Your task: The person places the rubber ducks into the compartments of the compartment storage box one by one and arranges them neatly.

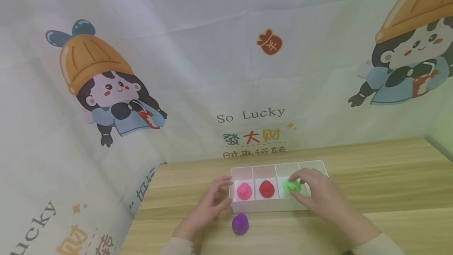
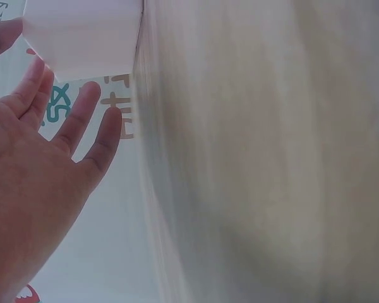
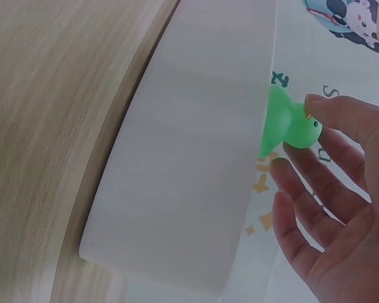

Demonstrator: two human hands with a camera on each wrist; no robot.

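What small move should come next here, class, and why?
Perhaps the right hand should lower the green duck slightly: it holds the duck by the head at the tray's third section from the left, and the right wrist view shows the duck's body partly above the tray's rim.

Indoor corner, room type unclear: wood-grain table [image 1: 375, 176] backed by creased cloth [image 1: 198, 70] with cartoon prints

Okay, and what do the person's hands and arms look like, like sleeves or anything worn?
The left hand and right hand are bare, with no gloves or rings visible on the fingers. The left sleeve and right sleeve are pale and plain, ending near the wrists. A small dark patch shows by the right cuff, too cut off to identify.
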